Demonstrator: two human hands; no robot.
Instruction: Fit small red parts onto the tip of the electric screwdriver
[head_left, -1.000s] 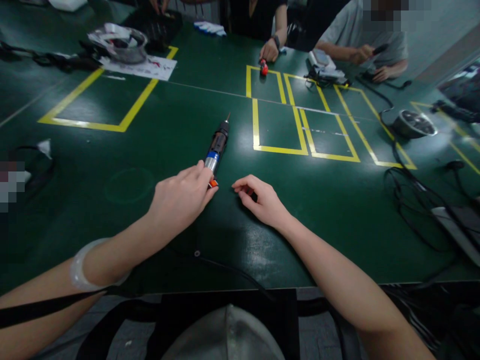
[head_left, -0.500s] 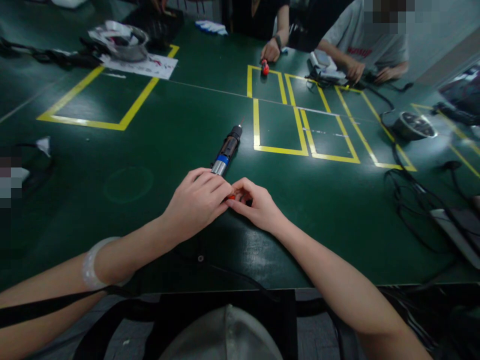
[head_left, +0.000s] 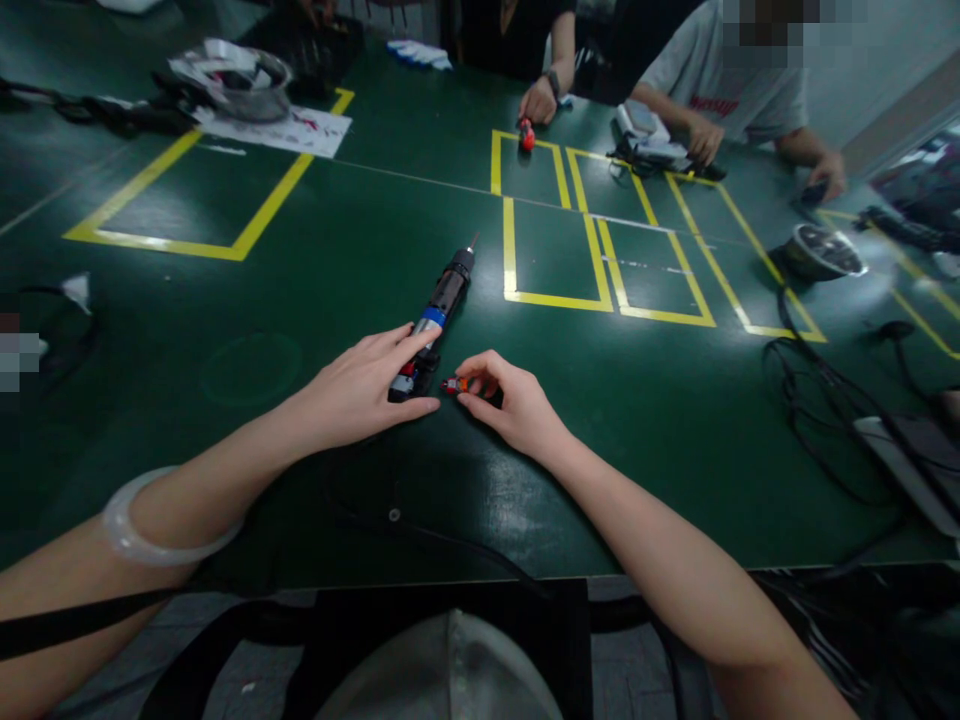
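Note:
An electric screwdriver point(head_left: 450, 285), black with a blue band and a silver rear part, lies on the green table with its thin bit pointing away from me. My left hand point(head_left: 364, 380) rests at its rear end. The thumb and fingers are spread apart there, the index fingertip over the silver part; whether it presses on it I cannot tell. Just to the right, my right hand point(head_left: 510, 400) pinches a small red-and-orange piece point(head_left: 454, 385) between thumb and fingers. Its far side is covered by the fingertips, and its exact kind is too small to make out.
Yellow tape rectangles point(head_left: 559, 300) mark the table. A metal bowl point(head_left: 244, 85) stands far left on a paper sheet, another bowl point(head_left: 821, 252) at right. Black cables point(head_left: 810, 400) tangle on the right. Across the table, a co-worker's hand point(head_left: 538, 100) touches a red object point(head_left: 527, 138).
My left hand has drawn back to the left and opened, uncovering the screwdriver's rear and the small piece. My right hand stays nearly in place. Across the table, another person's hand moved right.

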